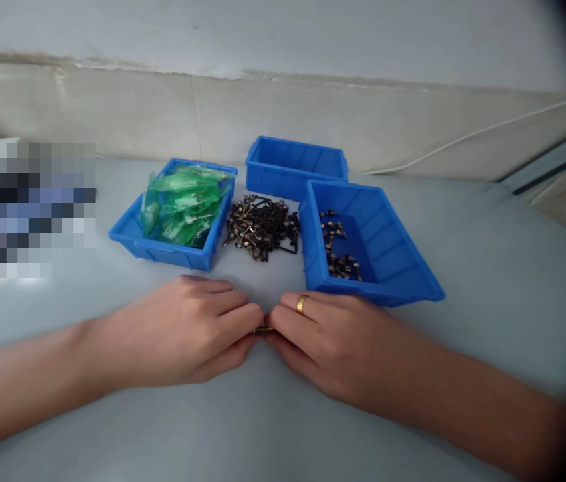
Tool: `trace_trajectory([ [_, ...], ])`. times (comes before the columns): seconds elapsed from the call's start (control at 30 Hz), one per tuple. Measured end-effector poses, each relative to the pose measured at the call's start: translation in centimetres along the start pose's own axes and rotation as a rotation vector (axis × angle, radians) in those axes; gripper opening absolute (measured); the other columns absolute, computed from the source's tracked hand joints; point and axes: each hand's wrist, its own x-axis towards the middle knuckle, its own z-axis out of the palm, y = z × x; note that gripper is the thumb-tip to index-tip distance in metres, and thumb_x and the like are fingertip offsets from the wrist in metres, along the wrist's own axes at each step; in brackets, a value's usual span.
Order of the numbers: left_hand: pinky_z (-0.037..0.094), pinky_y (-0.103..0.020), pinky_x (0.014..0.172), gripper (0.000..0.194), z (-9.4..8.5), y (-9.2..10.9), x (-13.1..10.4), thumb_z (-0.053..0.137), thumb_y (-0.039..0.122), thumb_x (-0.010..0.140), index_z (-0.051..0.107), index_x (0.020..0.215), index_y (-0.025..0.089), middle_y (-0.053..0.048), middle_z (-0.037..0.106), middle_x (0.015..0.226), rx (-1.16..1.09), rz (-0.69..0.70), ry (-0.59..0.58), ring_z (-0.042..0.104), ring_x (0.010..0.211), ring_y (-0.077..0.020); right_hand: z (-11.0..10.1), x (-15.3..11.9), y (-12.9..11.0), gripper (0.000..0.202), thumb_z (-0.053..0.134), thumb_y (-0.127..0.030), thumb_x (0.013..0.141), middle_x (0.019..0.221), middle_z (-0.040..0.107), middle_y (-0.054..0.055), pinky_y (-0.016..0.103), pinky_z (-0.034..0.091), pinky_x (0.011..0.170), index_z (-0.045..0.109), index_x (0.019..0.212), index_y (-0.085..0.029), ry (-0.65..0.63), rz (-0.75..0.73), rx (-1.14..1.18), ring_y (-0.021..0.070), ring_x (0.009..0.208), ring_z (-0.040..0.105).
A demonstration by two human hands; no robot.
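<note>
My left hand (203, 328) and my right hand (333, 335) meet low in the middle of the view, fingers closed. Between their fingertips they pinch a small metal part (263, 329), mostly hidden by the fingers. A gold ring is on my right hand. Just beyond the hands lies a pile of small black and brass-coloured parts (263, 226). The right blue bin (388, 244), close to my right hand, holds several small metal parts (344, 266). Green plastic bags (187, 201) fill the left blue bin (172, 253).
A third blue bin (296, 161) stands behind the pile, near the wall. A white cable (443, 148) runs along the wall at the right. At the far left, a pixelated area hides part of the grey table (263, 428).
</note>
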Motion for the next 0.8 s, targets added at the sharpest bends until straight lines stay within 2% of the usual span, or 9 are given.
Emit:
trace_trajectory([
  [0.8, 0.035, -0.029, 0.052, 0.036, 0.0, 0.02, -0.06, 0.032, 0.021, 0.1, 0.055, 0.073, 0.015, -0.002, 0.053, 0.064, -0.013, -0.001, -0.018, 0.049, 0.057, -0.0154, 0.18, -0.14, 0.13, 0.007, 0.053, -0.013, 0.088, 0.074, 0.058, 0.002, 0.032, 0.037, 0.052, 0.054, 0.082, -0.016, 0.011, 0.002, 0.008, 0.0191, 0.064, 0.057],
])
